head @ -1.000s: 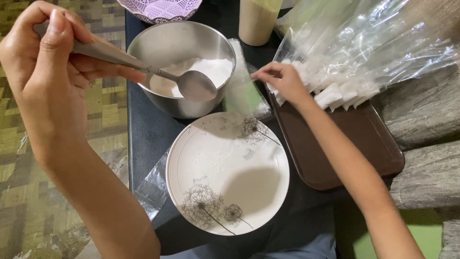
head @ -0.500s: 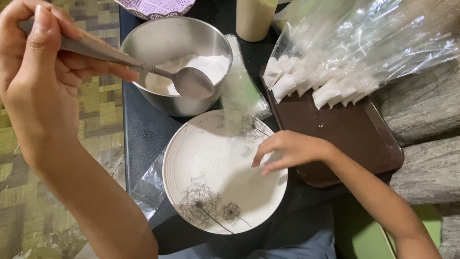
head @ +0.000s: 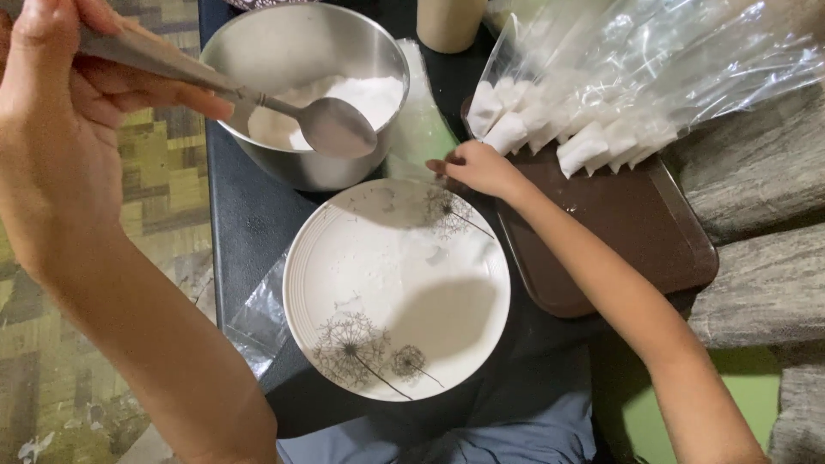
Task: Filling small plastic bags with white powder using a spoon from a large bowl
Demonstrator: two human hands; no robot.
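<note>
Two hands are seen: since a moment ago the right hand [head: 477,167] has been moved from over the white round dandelion-printed plate [head: 344,275] to its far rim, fingers curled at a clear empty plastic bag [head: 418,129] (grip uncertain). The left hand [head: 60,120] stays closed on a smooth steel spoon [head: 331,125] over the shiny steel bowl [head: 258,51] of white powder [head: 369,93].

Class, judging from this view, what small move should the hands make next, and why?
Probably the right hand lifts the clear plastic bag it touches beside the steel bowl, since the left hand holds the metal spoon over the white powder.
</note>
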